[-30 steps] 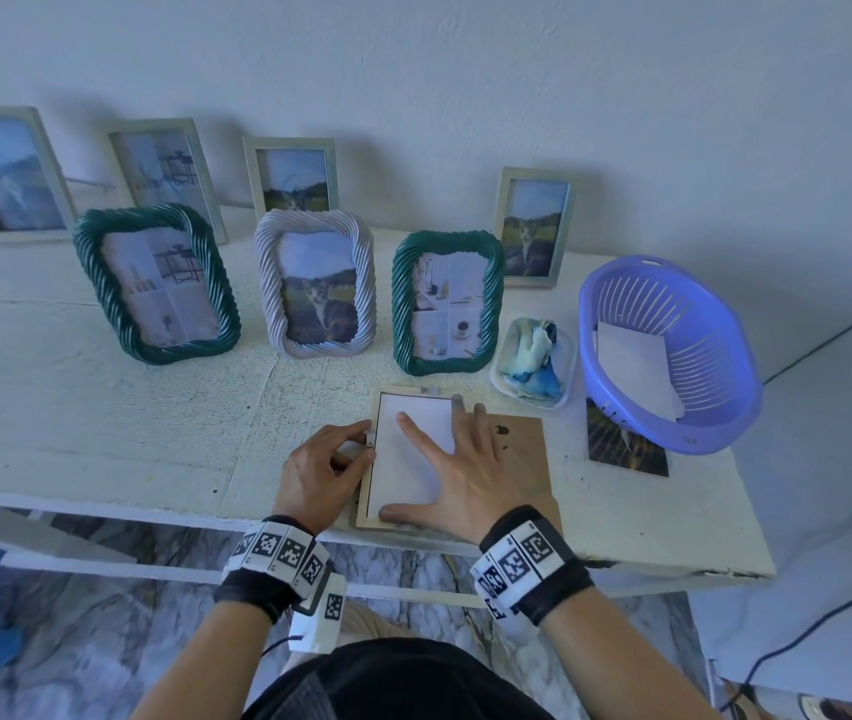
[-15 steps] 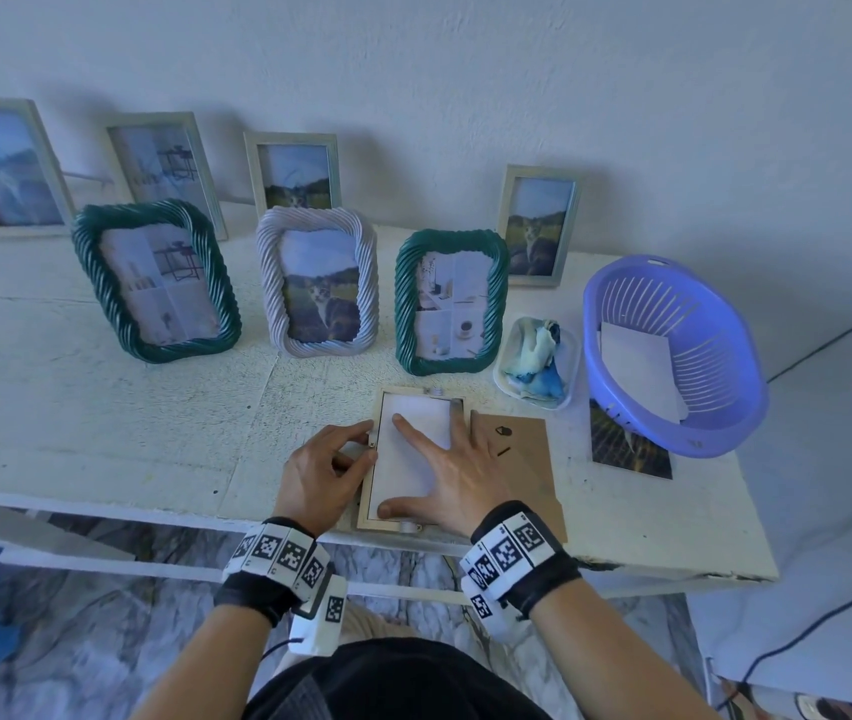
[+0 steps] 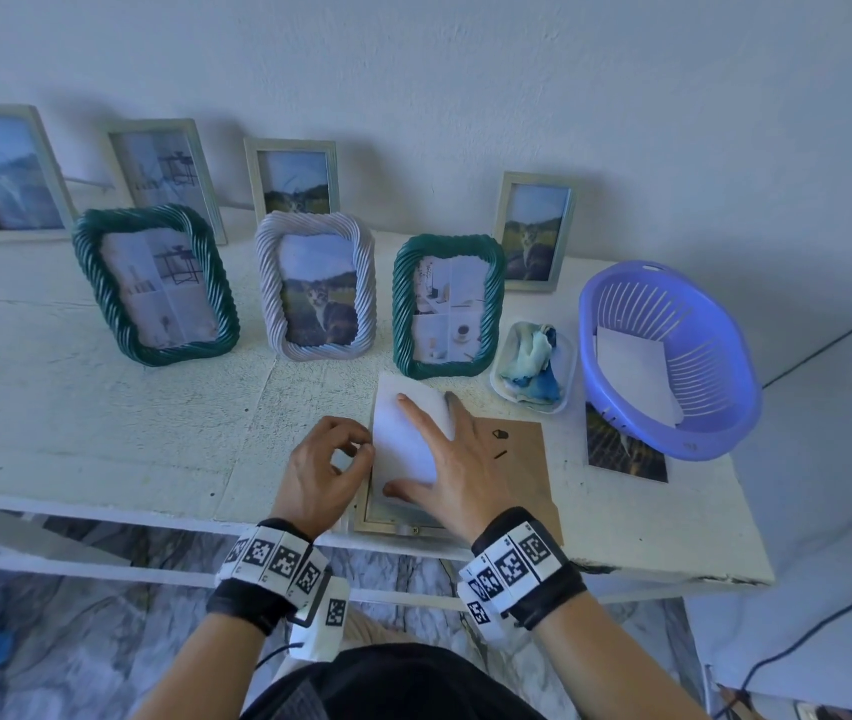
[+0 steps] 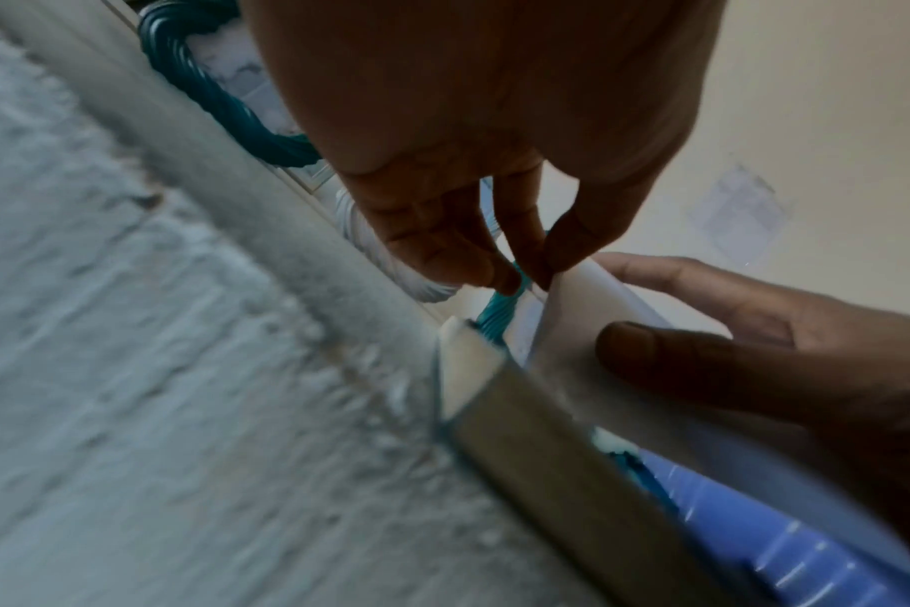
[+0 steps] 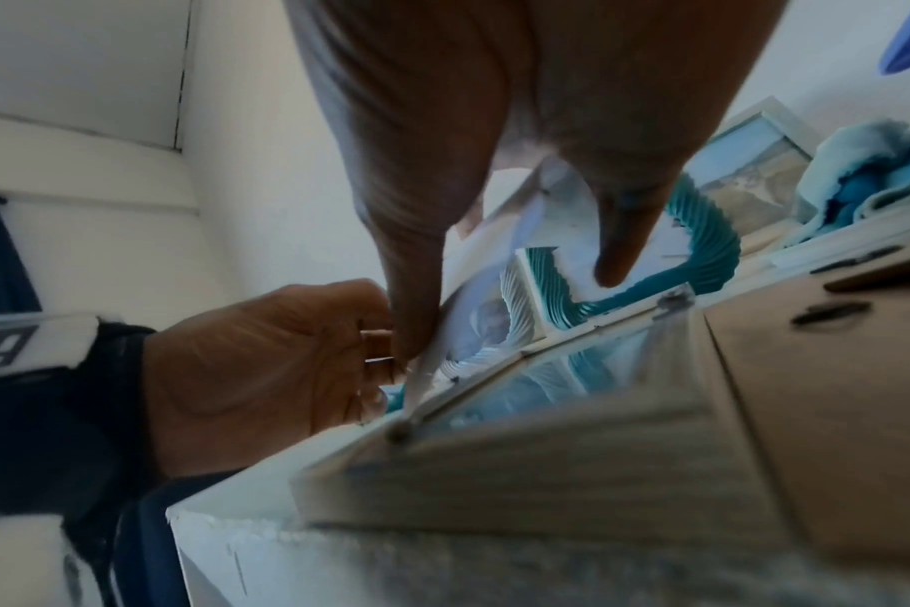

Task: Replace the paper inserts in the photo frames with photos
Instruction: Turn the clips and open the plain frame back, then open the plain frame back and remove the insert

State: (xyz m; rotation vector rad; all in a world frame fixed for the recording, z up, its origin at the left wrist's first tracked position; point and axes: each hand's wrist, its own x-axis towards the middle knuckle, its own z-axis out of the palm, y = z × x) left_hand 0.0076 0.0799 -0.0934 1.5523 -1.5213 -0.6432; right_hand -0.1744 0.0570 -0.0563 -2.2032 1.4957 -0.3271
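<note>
Fingers (image 3: 416,407) of the right hand (image 3: 457,470), straight and spread, hold a white paper insert (image 3: 403,433) with the thumb under its near edge. The thin, smooth, rectangular sheet is lifted at a tilt above a pale wooden photo frame (image 3: 387,522) lying face down below the palm. Left hand (image 3: 319,470), fingers curled, pinches the sheet's left edge between thumb and fingertip. Right of the fingers lies a flat brown fibreboard backing (image 3: 522,459) with black clips. Beyond the fingertips stands a green rope-twist frame (image 3: 447,304); further right, a glossy photo (image 3: 621,449) lies tucked under a slotted purple plastic basket (image 3: 673,356) on the rough white table (image 3: 101,418).
</note>
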